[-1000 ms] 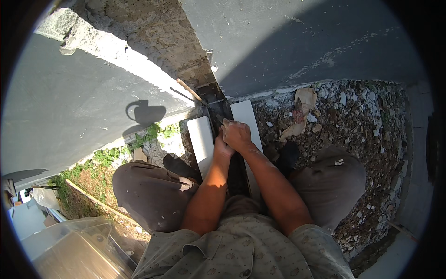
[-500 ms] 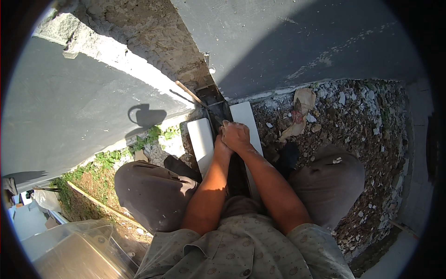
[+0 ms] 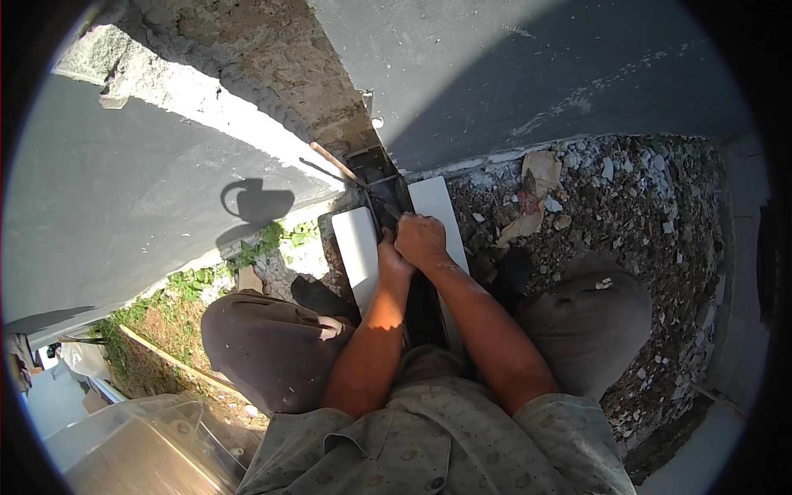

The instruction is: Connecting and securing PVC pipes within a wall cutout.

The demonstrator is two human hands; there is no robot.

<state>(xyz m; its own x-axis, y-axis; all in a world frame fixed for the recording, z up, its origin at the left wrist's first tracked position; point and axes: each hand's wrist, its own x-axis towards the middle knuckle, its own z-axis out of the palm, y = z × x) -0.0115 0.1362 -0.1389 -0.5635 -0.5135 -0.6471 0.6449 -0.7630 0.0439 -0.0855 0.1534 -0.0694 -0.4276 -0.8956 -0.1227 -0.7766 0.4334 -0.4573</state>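
Observation:
My right hand [image 3: 422, 242] is closed, knuckles up, over a dark narrow channel [image 3: 423, 318] between my legs. A thin dark grey piece [image 3: 391, 211] sticks out from its far side; its kind is unclear. Just left of it and a little nearer, my left hand [image 3: 394, 257] has its fingers curled, and what they hold, if anything, is hidden. White flat slabs flank the channel: a left slab [image 3: 356, 252] and a right slab [image 3: 433, 205]. A light wooden stick [image 3: 337, 162] slants over the channel's far end.
Grey walls rise at left [image 3: 124, 181] and right [image 3: 561, 74], with a broken rough gap between them. Rubble with white chips [image 3: 602, 198] and a torn brown paper [image 3: 536, 186] lies at right. Grass, a pole [image 3: 177, 359] and a clear plastic container [image 3: 148, 450] are at left.
My left hand has drawn slightly nearer to me and a little apart from my right hand. My right hand stays in nearly the same place.

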